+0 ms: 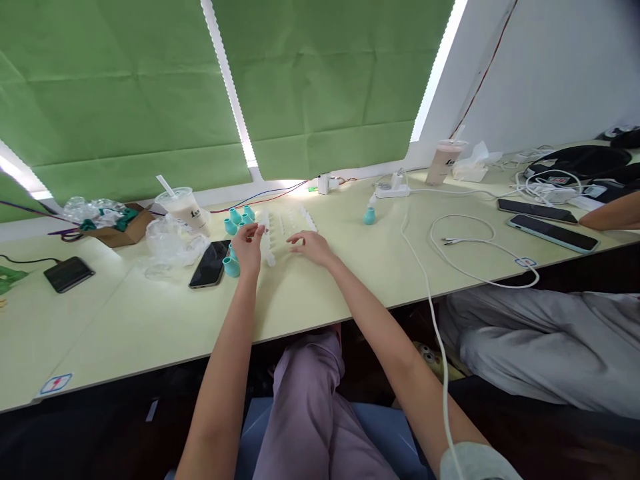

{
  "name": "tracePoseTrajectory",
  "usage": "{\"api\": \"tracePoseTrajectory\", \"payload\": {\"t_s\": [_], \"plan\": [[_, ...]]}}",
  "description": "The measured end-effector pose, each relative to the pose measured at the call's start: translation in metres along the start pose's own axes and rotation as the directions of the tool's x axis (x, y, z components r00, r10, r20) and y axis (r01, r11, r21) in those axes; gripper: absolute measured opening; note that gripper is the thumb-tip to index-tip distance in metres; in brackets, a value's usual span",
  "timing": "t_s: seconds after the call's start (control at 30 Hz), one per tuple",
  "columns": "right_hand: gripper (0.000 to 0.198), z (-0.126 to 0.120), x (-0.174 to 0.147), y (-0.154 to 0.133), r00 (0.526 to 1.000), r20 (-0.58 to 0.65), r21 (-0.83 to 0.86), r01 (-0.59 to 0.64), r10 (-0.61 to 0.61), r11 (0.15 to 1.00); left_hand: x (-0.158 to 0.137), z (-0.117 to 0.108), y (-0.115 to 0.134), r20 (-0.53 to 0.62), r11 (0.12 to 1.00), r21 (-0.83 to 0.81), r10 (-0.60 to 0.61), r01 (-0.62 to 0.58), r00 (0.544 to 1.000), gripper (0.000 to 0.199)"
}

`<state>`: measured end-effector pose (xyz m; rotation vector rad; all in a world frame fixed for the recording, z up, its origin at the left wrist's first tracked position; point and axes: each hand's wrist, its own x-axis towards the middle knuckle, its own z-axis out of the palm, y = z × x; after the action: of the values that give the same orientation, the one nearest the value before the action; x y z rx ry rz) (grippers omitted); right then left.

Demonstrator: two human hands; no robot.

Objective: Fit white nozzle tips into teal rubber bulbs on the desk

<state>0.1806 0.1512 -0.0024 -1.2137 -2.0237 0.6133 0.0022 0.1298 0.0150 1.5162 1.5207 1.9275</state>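
Observation:
My left hand (249, 247) is closed in a pinch at the left edge of a row of white translucent pieces (271, 257); what its fingertips hold, if anything, is too small to tell. Several teal bulb-shaped pieces (231, 267) with narrow necks stand around and partly behind that hand. To the right of the rows, my right hand (313, 247) hovers low over the table, its fingers stretched and apart with nothing in them. More small clear pieces (307, 219) lie in lines between and beyond the hands. One teal bulb with a white tip (369, 215) stands farther right.
Left of the bulbs lie a black phone (210, 264), a crumpled plastic bag (173, 243), a drink cup (183, 208) and a cardboard box (123, 230). A power strip (393, 191) and white cable (425, 280) are on the right. Another person's arm (613, 213) rests near two phones.

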Motion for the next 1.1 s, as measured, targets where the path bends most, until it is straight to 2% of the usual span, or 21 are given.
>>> {"api": "tracePoseTrajectory", "payload": {"t_s": [0.07, 0.17, 0.3, 0.4, 0.5, 0.57, 0.63, 0.73, 0.83, 0.93, 1.1], "plan": [[0.019, 0.009, -0.002, -0.001, 0.998, 0.049, -0.178, 0.054, -0.046, 0.983, 0.002, 0.0, -0.002, 0.005, 0.998, -0.052, -0.034, 0.034, 0.999, 0.035], [0.012, 0.016, -0.003, -0.001, 0.995, 0.078, -0.291, 0.088, -0.068, 0.953, 0.001, 0.0, -0.001, 0.057, 0.993, -0.107, -0.048, 0.054, 0.997, 0.035], [0.009, 0.019, -0.001, 0.0, 0.995, 0.067, -0.259, 0.086, -0.071, 0.962, -0.002, 0.001, 0.005, 0.118, 0.995, -0.086, -0.041, 0.051, 0.992, 0.035], [0.007, 0.015, 0.0, 0.001, 0.998, 0.051, -0.156, 0.041, -0.033, 0.987, -0.004, 0.001, 0.007, 0.154, 0.999, -0.034, -0.024, 0.03, 0.988, 0.034], [0.012, 0.006, 0.001, -0.001, 0.998, -0.057, -0.022, 0.012, -0.013, 1.0, -0.004, 0.002, 0.005, 0.201, 0.999, -0.015, -0.033, 0.037, 0.979, 0.032], [0.025, -0.002, 0.0, -0.005, 0.984, -0.164, 0.004, 0.072, -0.07, 0.997, -0.004, 0.001, 0.003, 0.236, 0.998, -0.008, -0.052, 0.055, 0.97, 0.032], [0.035, -0.008, -0.002, -0.01, 0.958, -0.22, -0.082, 0.17, -0.184, 0.982, -0.004, 0.001, 0.001, 0.274, 0.998, 0.002, -0.06, 0.062, 0.96, 0.033], [0.037, -0.008, -0.008, -0.017, 0.939, -0.112, -0.32, 0.275, -0.325, 0.907, -0.005, 0.0, 0.002, 0.343, 0.998, 0.051, -0.042, 0.026, 0.939, 0.032], [0.042, -0.004, -0.012, -0.019, 0.937, 0.033, -0.49, 0.318, -0.347, 0.812, -0.009, 0.001, 0.006, 0.393, 0.991, 0.122, 0.004, -0.057, 0.92, 0.027], [0.052, -0.003, -0.013, -0.017, 0.93, 0.097, -0.57, 0.345, -0.355, 0.746, -0.012, 0.002, 0.009, 0.418, 0.978, 0.169, 0.04, -0.121, 0.908, 0.024], [0.055, -0.004, -0.012, -0.016, 0.905, 0.187, -0.604, 0.413, -0.383, 0.681, -0.012, 0.002, 0.009, 0.424, 0.971, 0.2, 0.037, -0.133, 0.905, 0.028]]}}
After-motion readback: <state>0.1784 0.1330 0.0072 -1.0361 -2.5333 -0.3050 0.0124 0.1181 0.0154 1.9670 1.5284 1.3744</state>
